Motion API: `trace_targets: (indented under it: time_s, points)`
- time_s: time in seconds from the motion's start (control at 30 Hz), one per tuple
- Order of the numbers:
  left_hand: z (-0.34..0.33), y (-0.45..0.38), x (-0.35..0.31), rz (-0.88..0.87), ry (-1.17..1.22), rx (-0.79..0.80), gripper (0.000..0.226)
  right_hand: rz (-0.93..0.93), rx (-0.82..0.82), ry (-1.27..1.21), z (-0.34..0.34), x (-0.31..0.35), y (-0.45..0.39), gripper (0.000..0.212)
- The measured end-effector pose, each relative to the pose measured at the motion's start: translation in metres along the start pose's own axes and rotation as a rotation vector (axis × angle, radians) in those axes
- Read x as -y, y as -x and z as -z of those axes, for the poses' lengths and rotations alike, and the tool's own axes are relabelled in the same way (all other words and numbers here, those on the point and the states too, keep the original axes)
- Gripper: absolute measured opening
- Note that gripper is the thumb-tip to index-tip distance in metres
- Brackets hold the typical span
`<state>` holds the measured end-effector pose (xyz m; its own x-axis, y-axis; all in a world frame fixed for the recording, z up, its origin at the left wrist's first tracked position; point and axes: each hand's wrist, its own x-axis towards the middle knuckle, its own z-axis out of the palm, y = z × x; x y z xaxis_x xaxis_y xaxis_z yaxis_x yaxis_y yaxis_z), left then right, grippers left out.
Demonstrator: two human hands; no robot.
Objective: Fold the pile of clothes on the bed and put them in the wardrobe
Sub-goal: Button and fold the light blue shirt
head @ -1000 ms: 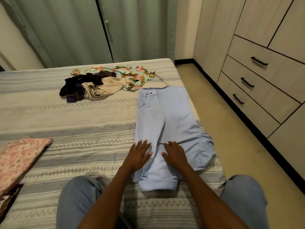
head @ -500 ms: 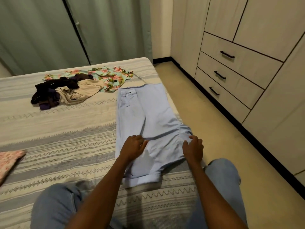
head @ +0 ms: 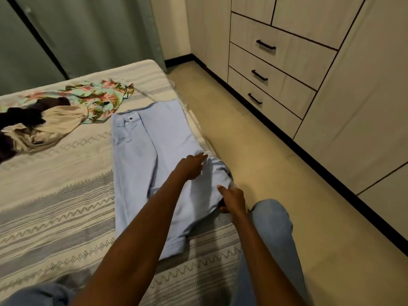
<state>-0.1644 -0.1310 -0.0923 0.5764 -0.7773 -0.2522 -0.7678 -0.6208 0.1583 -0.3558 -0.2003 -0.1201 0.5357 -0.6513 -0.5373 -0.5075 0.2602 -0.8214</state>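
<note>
The light-blue trousers (head: 141, 164) lie lengthwise on the bed (head: 55, 195) along its right edge, waistband at the far end and hem toward the person, with the right leg bunched up at the bed's side. The left hand (head: 189, 167) rests on that bunched cloth, its grip released and fingers reaching out straight, while the right hand (head: 233, 199) has its grip clenched on the fabric's edge just beside the knee. Further up the bed sits a pile of clothes (head: 61, 113) with a floral piece, and the wardrobe (head: 298, 62) with its drawers stands across the floor to the right
</note>
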Motion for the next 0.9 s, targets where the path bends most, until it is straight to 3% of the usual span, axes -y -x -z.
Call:
trace_targets:
  time_s: [0.07, 0.13, 0.27, 0.47, 0.63, 0.77, 0.9]
  points:
    - [-0.002, -0.020, -0.005, -0.011, -0.063, 0.050, 0.060, -0.031, -0.043, -0.024, 0.002, -0.008, -0.005, 0.035]
    - [-0.006, -0.032, -0.008, -0.017, -0.148, 0.064, 0.057, -0.073, -0.035, -0.065, 0.003, -0.018, -0.006, 0.029]
    - [-0.010, -0.048, -0.017, 0.004, -0.314, -0.126, 0.034, -0.108, 0.020, -0.067, 0.010, -0.017, -0.006, 0.021]
    - [0.012, -0.063, -0.021, -0.002, -0.288, -0.099, 0.027, -0.204, 0.054, -0.106, 0.011, -0.005, -0.011, 0.018]
    - [0.040, -0.059, -0.015, -0.008, 0.012, 0.088, 0.025, 0.008, -0.077, -0.146, 0.000, -0.005, -0.003, 0.014]
    - [0.055, -0.039, 0.009, 0.011, 0.049, 0.144, 0.038, 0.165, -0.123, -0.283, -0.020, 0.007, 0.021, 0.012]
    - [0.072, -0.018, 0.028, 0.062, 0.266, 0.034, 0.029, 0.344, -0.139, -0.291, -0.047, 0.021, 0.048, 0.010]
